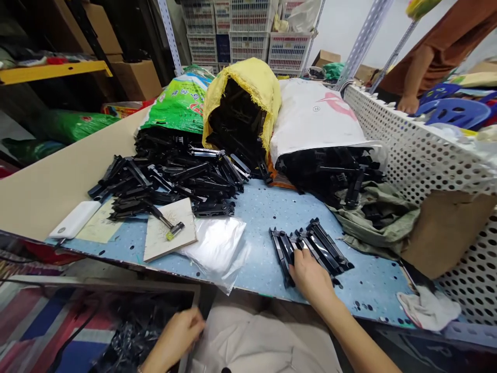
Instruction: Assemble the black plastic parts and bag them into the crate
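Right hand (310,274) grasping long glossy black plastic parts (328,243), likely keeping them aligned; left hand (179,332) fingers curled, can't tell if holding.

and it's glossy black for the plastic parts (283,254), lined up over a pale blue table (258,212) speckled with dark dots! behind them, a bright green bag (171,111) with lettering and a red mark, next a yellow sack (254,72), then a white sack (306,114) carrying a pinkish-red print. here's a cream board (169,248) dusted with brown specks, a white device (75,220), an olive-green cloth (392,233). red, white and blue stripes on the fabric (50,321), and rows of dark round holes dot the white panel (419,150)!
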`<state>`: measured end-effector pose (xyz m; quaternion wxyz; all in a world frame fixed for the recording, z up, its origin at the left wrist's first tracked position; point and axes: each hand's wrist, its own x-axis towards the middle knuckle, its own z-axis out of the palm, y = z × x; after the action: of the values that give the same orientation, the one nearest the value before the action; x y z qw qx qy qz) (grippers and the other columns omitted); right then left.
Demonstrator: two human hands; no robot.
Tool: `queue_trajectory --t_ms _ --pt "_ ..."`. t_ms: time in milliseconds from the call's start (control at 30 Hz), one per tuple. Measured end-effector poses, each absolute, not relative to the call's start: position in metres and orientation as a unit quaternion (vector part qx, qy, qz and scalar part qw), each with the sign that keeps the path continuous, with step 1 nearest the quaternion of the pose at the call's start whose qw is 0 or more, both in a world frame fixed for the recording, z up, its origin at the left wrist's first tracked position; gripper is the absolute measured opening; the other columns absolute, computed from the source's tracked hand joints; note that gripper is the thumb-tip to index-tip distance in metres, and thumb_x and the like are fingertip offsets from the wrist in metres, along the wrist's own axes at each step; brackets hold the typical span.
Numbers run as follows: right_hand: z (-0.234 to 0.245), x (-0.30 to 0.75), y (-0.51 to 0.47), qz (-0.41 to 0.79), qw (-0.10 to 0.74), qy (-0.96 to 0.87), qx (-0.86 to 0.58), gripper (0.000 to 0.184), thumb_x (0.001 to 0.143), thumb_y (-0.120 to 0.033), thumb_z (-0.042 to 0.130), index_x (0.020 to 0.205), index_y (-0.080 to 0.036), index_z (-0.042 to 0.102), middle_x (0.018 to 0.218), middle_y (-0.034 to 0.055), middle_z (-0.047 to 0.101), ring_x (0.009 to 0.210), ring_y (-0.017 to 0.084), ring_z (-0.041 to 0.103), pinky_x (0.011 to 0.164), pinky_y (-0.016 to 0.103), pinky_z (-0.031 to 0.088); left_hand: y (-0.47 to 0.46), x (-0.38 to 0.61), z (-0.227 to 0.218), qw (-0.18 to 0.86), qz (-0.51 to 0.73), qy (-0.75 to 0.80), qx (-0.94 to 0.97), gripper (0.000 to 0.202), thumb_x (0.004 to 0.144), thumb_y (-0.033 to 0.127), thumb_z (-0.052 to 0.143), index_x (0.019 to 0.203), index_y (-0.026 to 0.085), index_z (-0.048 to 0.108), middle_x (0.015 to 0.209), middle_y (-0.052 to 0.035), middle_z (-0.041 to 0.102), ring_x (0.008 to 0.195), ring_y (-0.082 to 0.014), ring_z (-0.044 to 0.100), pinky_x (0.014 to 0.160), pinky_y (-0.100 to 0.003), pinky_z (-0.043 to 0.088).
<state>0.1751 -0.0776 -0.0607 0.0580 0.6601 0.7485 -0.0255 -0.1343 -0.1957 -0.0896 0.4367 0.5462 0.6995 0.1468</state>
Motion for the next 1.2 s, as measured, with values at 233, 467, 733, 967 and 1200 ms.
queue_trajectory --t_ms 233,467,733,967,1200 --pt "-0.070 0.191 -0.078 -0.212 -0.046 0.709 0.671 0.027 0.083 -0.019 0.051 0.109 -0.014 0.058 0.103 0.0154 0.066 0.091 0.027 0.065 0.075 0.035 0.046 -0.093 -0.089 -0.068 0.120 0.228 0.615 0.745 0.006 0.082 0.024 0.058 0.078 0.019 0.059 0.087 -0.0074 0.061 0.087 -0.0239 0.054 0.080 -0.038 0.046" --pt "-0.061 0.181 -0.086 -0.683 -0.352 0.434 0.470 0.028 0.074 -0.035 0.071 0.096 -0.019 0.068 0.082 0.0040 0.067 0.075 0.018 0.060 0.067 0.030 0.049 -0.071 -0.118 -0.069 0.396 0.374 0.597 0.589 0.019 0.076 0.031 0.061 0.064 0.017 0.062 0.076 -0.0022 0.059 0.072 -0.0160 0.057 0.068 -0.027 0.046" --pt "-0.050 0.088 -0.076 -0.822 -0.348 0.306 0.333 0.028 0.064 -0.032 0.081 0.085 -0.017 0.070 0.075 0.0000 0.065 0.061 0.010 0.057 0.059 0.023 0.046 -0.074 -0.105 -0.068 0.451 0.443 0.592 0.499 0.027 0.072 0.041 0.065 0.064 0.016 0.068 0.078 -0.0040 0.059 0.073 -0.0158 0.055 0.066 -0.025 0.044" --pt "-0.069 0.082 -0.062 -0.787 -0.378 0.288 0.394 0.029 0.061 -0.031 0.082 0.082 -0.015 0.071 0.073 -0.0004 0.066 0.058 0.008 0.054 0.058 0.021 0.046 -0.076 -0.110 -0.074 0.402 0.491 0.616 0.467 0.026 0.074 0.038 0.064 0.064 0.015 0.068 0.088 -0.0057 0.061 0.085 -0.0178 0.058 0.076 -0.027 0.045" --pt "-0.057 0.114 -0.087 -0.797 -0.385 0.271 0.379 0.025 0.066 -0.030 0.080 0.085 -0.018 0.070 0.076 0.0014 0.064 0.065 0.012 0.056 0.056 0.022 0.046 -0.084 -0.106 -0.070 0.336 0.490 0.600 0.536 0.006 0.078 0.025 0.059 0.078 0.018 0.060 0.084 -0.0012 0.063 0.076 -0.0133 0.060 0.073 -0.025 0.047"
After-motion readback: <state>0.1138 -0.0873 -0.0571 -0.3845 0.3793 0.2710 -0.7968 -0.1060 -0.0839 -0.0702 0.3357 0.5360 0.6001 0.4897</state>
